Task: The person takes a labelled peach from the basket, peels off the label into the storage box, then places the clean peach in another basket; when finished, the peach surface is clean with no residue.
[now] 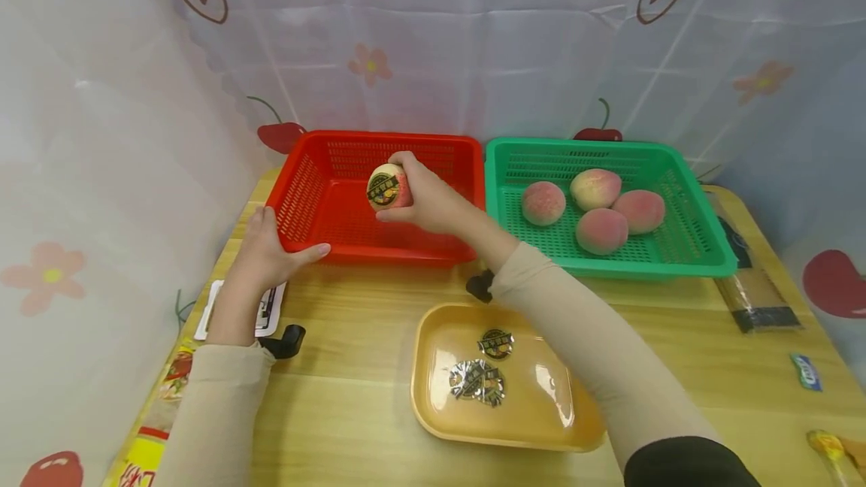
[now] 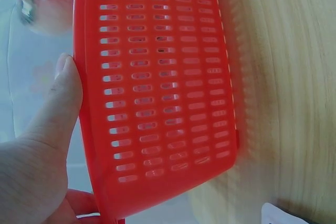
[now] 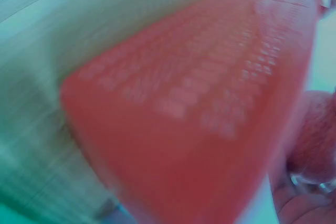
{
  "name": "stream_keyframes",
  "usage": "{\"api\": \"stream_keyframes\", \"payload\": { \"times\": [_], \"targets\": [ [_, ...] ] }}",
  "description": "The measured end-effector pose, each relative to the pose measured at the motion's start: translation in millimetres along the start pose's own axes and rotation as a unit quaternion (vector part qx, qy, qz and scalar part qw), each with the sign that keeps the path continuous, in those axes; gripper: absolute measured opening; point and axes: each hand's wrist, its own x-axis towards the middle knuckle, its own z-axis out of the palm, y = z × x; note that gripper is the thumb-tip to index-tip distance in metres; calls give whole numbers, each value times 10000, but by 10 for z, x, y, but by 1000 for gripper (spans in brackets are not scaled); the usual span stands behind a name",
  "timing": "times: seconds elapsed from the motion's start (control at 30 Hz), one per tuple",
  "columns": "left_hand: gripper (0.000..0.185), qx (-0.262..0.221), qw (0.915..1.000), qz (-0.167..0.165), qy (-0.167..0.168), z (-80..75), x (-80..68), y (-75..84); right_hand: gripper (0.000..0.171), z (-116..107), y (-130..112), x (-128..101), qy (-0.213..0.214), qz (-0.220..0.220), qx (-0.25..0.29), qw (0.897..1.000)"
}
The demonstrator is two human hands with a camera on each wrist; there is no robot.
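My right hand (image 1: 431, 199) grips a peach (image 1: 399, 185) over the red basket (image 1: 379, 252). A round black-and-gold sticker (image 1: 383, 189) is on the peach's left side. In the right wrist view, the peach (image 3: 314, 148) and curled fingers (image 3: 302, 203) show at the right edge, blurred. My left hand (image 1: 262, 252) holds the red basket's front left corner. Its thumb (image 2: 67, 74) lies against the front rim in the left wrist view, with the other fingers round the side rim.
A green basket (image 1: 609, 270) with several peaches (image 1: 601, 231) stands to the right. In front, an orange tray (image 1: 521, 438) bears dark stickers (image 1: 476, 382). A white card (image 1: 274, 310) and snack packets (image 1: 158, 412) lie at left, a clear packet (image 1: 758, 288) at right.
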Motion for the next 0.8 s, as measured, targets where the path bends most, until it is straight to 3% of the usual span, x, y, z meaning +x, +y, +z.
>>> {"api": "stream_keyframes", "payload": {
  "times": [0.2, 0.33, 0.43, 0.53, 0.63, 0.7, 0.8],
  "targets": [
    [119, 327, 9987, 264, 278, 11, -45, 129, 85, -272, -23, -481, 527, -311, 667, 9959],
    [92, 363, 9930, 852, 735, 24, -162, 396, 90, -357, -37, -755, 883, -411, 719, 9926],
    [67, -58, 9829, 1452, 1134, 73, -283, 677, 87, -381, -41, -901, 1019, -472, 708, 9912],
    [48, -806, 9615, 2215, 1414, 162, -423, 971, 86, -376, -47, -998, 1089, -555, 712, 9899],
    [37, -1439, 9306, 3045, 1433, 269, -551, 1243, 86, -361, -60, -1067, 1207, -617, 566, 9891],
    [31, -1635, 9115, 3499, 1412, 343, -608, 1391, 85, -355, -66, -1107, 1315, -660, 460, 9880],
    [22, -1619, 8938, 3902, 1506, 447, -638, 1549, 83, -349, -66, -1158, 1454, -713, 348, 9862]
  ]
}}
